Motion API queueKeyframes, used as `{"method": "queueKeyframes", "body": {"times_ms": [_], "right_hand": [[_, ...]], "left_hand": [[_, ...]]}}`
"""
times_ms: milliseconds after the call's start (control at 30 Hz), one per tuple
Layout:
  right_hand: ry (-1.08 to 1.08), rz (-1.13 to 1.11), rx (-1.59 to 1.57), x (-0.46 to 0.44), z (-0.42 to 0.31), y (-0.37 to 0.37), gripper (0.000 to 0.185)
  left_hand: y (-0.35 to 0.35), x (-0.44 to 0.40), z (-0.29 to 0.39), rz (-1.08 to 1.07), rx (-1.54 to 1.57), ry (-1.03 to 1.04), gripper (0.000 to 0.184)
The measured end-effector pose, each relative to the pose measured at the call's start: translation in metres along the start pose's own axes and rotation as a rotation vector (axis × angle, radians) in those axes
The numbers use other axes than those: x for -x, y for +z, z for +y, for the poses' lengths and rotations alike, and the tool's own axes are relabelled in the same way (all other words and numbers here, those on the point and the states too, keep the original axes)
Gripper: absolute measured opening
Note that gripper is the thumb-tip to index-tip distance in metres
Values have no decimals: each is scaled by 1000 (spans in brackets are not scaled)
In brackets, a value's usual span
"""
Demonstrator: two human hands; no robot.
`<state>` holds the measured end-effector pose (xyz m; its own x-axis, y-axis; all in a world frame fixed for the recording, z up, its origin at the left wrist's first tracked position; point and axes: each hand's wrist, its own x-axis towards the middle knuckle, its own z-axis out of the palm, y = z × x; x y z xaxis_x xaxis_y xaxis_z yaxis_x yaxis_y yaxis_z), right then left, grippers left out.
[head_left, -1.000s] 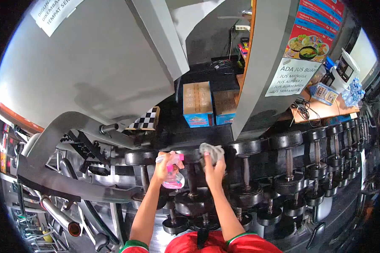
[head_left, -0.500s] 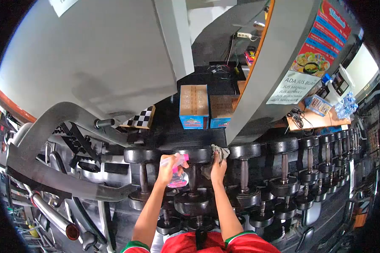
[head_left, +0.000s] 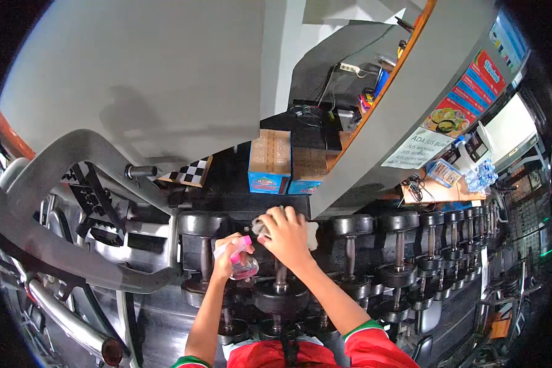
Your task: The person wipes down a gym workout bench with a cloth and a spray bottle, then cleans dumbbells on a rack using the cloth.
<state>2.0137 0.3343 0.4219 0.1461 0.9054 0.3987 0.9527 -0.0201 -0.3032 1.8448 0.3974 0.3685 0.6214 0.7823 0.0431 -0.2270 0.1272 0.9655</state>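
My left hand (head_left: 226, 256) is closed around a clear spray bottle (head_left: 245, 268) with a pink spray head and pinkish liquid low inside. To its right, my right hand (head_left: 287, 238) grips a greyish cloth (head_left: 261, 229), its fingers curled over the top end of a black dumbbell (head_left: 280, 299). That dumbbell's far end is mostly hidden by the hand and cloth. A pale patch, perhaps more of the cloth, shows right of the hand. Another dumbbell (head_left: 203, 225) stands just left of the bottle.
A row of dumbbells (head_left: 352, 226) runs off to the right. Gym machine frame (head_left: 73, 257) fills the left side. Ahead are cardboard boxes (head_left: 270, 156), a checkered board (head_left: 193, 172) and a grey pillar (head_left: 380, 122). A wooden table (head_left: 420, 193) holds water bottles at right.
My right hand has moved left and turned over, bringing the cloth to the top of the middle dumbbell. My left hand with the spray bottle has shifted slightly left and toward me.
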Motion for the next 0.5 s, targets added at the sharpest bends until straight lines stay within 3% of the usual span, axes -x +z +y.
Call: {"method": "queueKeyframes", "body": {"times_ms": [133,200,333,500], "right_hand": [[-152,-215,228,-18,-14,27,38],[-209,-218,299,-22,-13,32,38],[-21,-311,-35,-24,9,-5,41],[199,-377,-54,-16,17,-38,39]], "left_hand": [[-6,5,-7,71,19,6,52],[-5,6,-4,83,30,30,51],[-12,3,-2,85,-43,113,49],[-11,5,-1,176,21,121,47]]}}
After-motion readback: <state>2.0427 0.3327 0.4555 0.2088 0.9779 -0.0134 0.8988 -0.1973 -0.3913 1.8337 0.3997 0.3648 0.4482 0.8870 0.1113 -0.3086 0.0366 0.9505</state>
